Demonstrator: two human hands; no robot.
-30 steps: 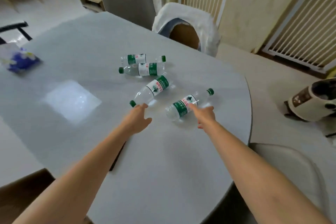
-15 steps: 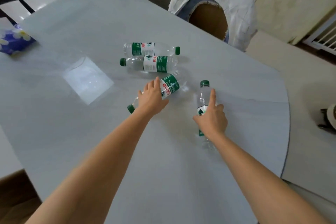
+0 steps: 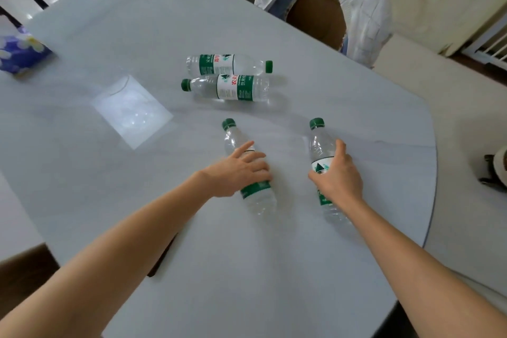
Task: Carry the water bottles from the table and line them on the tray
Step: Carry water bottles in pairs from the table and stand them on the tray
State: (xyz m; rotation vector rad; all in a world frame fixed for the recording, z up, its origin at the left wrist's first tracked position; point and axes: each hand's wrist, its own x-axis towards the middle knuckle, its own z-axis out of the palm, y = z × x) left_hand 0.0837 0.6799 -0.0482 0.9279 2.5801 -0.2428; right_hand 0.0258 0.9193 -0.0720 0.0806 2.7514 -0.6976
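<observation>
Several clear water bottles with green caps and green labels are on the pale grey table [image 3: 115, 189]. My left hand [image 3: 238, 170] grips one bottle [image 3: 260, 200] round its middle, cap pointing away from me. My right hand [image 3: 338, 175] grips a second bottle [image 3: 318, 145] round its label, its cap also pointing away. Two more bottles lie on their sides farther back: the nearer one [image 3: 227, 87] with its cap to the left, the farther one [image 3: 227, 64] with its cap to the right. No tray is in view.
A blue flowered tissue pack [image 3: 19, 52] sits at the table's far left. A chair draped in white cloth [image 3: 365, 8] stands behind the table. A dark flat object [image 3: 162, 258] peeks from under my left forearm. The table's curved edge runs along the right.
Both hands have closed round their bottles. The left bottle has swung round so its cap now points away from me. The view has moved closer to the table.
</observation>
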